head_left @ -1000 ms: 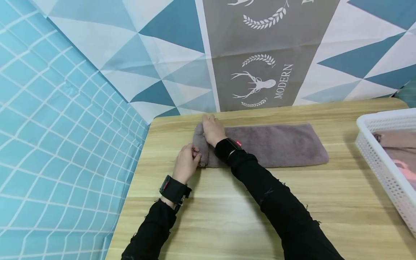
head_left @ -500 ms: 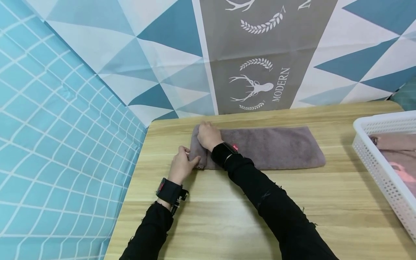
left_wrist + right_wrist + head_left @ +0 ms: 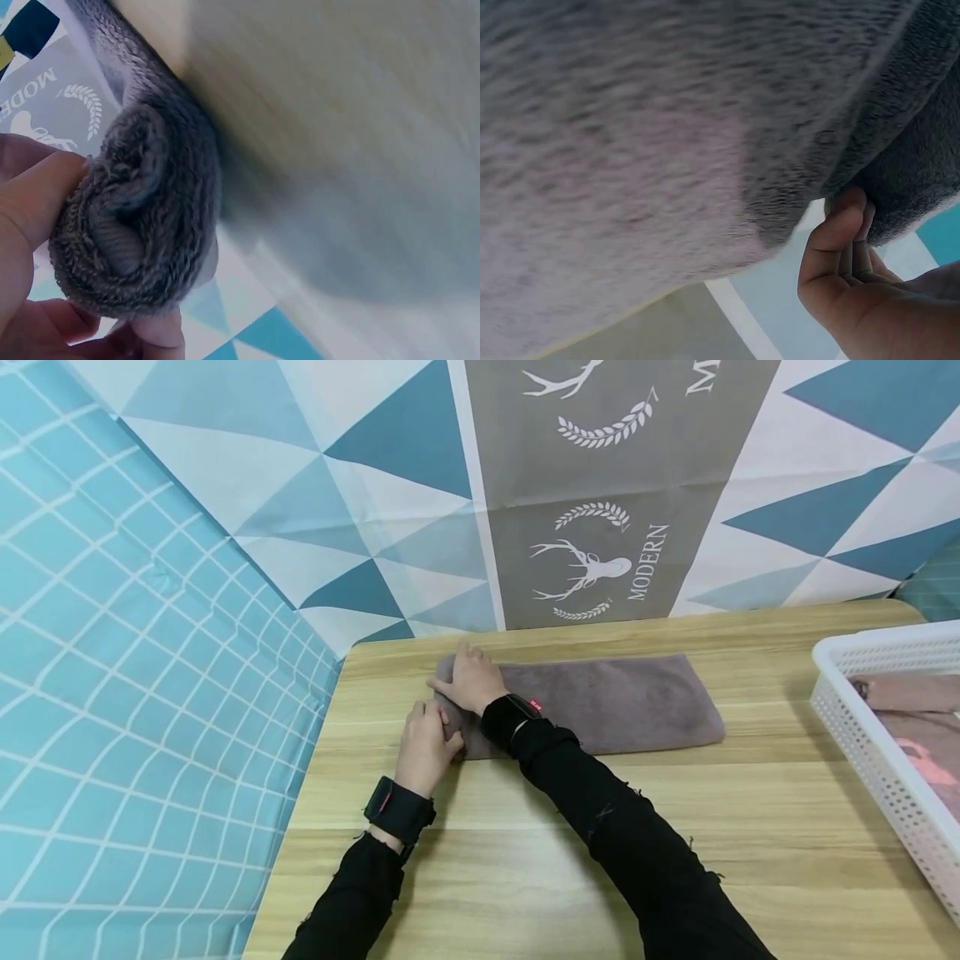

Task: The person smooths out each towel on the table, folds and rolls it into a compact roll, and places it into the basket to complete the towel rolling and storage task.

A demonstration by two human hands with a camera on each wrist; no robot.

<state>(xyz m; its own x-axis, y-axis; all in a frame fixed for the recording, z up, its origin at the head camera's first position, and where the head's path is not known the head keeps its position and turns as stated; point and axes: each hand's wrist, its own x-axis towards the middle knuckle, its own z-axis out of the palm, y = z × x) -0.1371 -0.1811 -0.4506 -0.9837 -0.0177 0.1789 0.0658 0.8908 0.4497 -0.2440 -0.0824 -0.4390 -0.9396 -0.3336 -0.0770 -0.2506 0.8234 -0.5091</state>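
Observation:
A grey-mauve towel (image 3: pixel 615 706) lies as a long flat strip along the table's far side, its left end rolled up. At the near end of that roll is my left hand (image 3: pixel 422 747). The left wrist view shows the spiral end of the towel roll (image 3: pixel 135 217) gripped between thumb and fingers. Over the far part of the roll lies my right hand (image 3: pixel 476 681), thumb stretched to the left. In the right wrist view, bent fingers of the right hand (image 3: pixel 855 292) hold the towel at the roll's far end. A small red tag (image 3: pixel 535 704) shows beside the right wristband.
To the right stands a white perforated plastic basket (image 3: pixel 862 727) with a brownish rolled cloth (image 3: pixel 915 692) and a pinkish item inside. A blue gridded sheet (image 3: pixel 187 735) borders the table (image 3: pixel 525 852) on the left. Patterned cloth (image 3: pixel 592 485) hangs behind.
The towel's flat right end has shifted left and the strip looks shorter. My left hand has come back against the roll's near end. My right thumb now reaches out over the roll.

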